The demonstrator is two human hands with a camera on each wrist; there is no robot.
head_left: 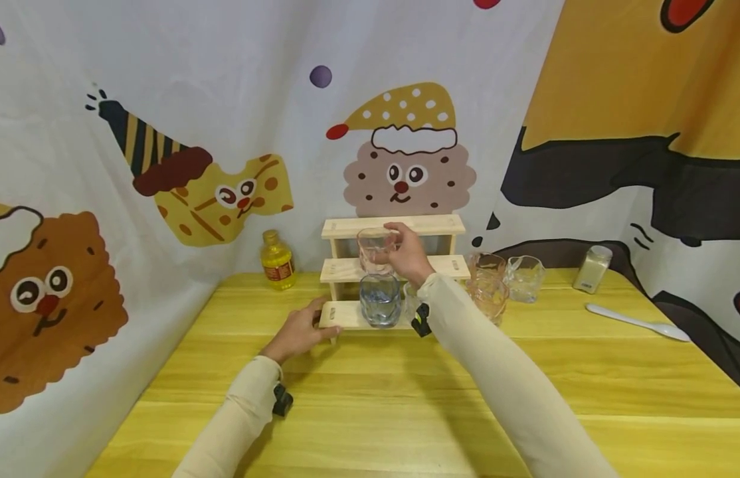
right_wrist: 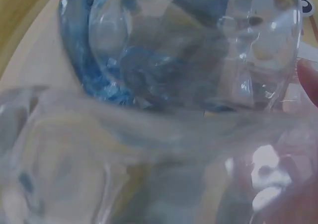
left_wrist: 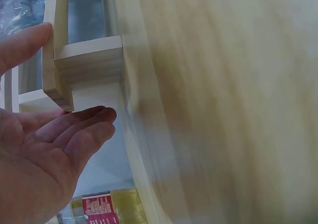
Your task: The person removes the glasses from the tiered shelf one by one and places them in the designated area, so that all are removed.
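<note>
A three-step wooden rack (head_left: 349,315) stands on the table. My left hand (head_left: 298,332) grips the left end of its lowest board, the thumb on one face and the fingers against the other side in the left wrist view. My right hand (head_left: 410,255) holds a pale pink, see-through glass (head_left: 368,247) at the middle step, thumb and fingers around its side. A blue glass (head_left: 380,302) stands upright on the lowest step. Beside it a clear glass (head_left: 410,300) is partly hidden by the right sleeve. Up close in the right wrist view, blurred glass (right_wrist: 164,154) fills the foreground.
Several pinkish glasses (head_left: 489,292) and a clear glass (head_left: 525,279) stand right of the rack. Farther right are a white-capped shaker jar (head_left: 593,271) and a white spoon (head_left: 639,322). A yellow oil bottle (head_left: 277,262) stands at the back left, before the printed curtain.
</note>
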